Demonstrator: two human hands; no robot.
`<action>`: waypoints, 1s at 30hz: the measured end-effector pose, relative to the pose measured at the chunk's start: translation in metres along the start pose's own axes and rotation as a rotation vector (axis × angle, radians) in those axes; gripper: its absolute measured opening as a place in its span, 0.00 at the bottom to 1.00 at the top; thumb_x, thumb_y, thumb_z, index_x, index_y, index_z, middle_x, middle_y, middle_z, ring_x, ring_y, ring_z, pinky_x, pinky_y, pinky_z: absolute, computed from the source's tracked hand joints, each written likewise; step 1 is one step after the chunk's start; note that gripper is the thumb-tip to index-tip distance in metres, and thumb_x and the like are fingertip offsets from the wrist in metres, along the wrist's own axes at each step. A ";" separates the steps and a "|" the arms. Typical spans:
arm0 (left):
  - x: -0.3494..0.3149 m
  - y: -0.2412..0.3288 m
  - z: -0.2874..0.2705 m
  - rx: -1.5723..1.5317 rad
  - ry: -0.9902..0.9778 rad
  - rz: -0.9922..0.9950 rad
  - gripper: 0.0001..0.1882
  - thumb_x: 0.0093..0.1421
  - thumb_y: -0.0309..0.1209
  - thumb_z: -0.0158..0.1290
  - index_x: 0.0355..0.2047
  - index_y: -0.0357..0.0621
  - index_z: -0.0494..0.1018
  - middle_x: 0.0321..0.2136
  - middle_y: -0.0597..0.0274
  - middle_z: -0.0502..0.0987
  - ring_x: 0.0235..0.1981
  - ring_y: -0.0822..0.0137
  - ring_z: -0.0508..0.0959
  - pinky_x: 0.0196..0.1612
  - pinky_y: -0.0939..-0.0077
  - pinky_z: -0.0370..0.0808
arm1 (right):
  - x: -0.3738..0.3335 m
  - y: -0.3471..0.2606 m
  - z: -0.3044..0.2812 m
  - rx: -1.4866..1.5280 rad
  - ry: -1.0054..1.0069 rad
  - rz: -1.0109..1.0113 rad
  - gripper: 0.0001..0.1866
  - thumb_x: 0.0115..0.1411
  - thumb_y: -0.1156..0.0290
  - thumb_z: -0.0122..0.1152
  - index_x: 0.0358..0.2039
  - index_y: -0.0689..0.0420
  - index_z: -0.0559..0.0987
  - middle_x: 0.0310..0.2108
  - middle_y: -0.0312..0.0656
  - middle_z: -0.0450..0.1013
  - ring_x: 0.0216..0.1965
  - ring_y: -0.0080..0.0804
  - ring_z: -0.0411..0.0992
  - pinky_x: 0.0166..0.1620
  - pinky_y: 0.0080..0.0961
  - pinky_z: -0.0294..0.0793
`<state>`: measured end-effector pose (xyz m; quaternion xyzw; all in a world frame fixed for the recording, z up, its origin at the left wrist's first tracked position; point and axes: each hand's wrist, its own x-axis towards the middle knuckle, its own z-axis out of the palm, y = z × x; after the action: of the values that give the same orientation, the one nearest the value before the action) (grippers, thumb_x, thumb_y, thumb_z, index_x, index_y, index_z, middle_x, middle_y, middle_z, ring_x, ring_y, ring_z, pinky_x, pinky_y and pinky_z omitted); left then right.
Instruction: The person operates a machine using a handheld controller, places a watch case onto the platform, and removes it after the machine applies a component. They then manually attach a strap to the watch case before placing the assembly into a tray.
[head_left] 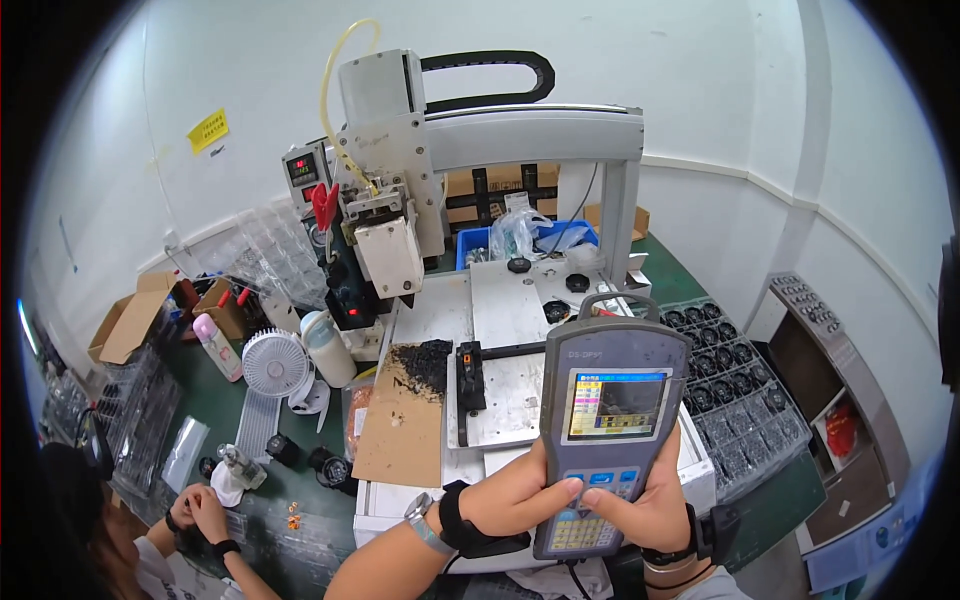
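The left hand and right hand curl closed around a grey plastic controller, thumbs over its small buttons.

A green table holds a big white machine, a little white fan, a pink-topped bottle and a blue bin. Trays of round black parts lie on the right, and tiny orange bits on the left

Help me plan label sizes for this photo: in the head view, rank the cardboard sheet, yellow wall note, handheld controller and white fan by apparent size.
1. Handheld controller (its nearness to the camera enlarges it)
2. Cardboard sheet
3. White fan
4. Yellow wall note
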<state>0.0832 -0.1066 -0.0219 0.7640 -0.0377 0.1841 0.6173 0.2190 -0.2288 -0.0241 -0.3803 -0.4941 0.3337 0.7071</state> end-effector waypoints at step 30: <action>0.005 0.004 0.006 -0.120 0.063 0.071 0.33 0.58 0.36 0.49 0.55 0.27 0.48 0.33 0.37 0.70 0.31 0.48 0.74 0.33 0.63 0.70 | -0.013 -0.014 -0.005 -0.219 0.112 0.050 0.45 0.44 0.79 0.61 0.61 0.67 0.48 0.57 0.59 0.57 0.55 0.47 0.62 0.56 0.37 0.62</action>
<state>0.0878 -0.1126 -0.0176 0.7178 -0.0564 0.2270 0.6558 0.2218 -0.2474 -0.0192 -0.4855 -0.4779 0.2734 0.6791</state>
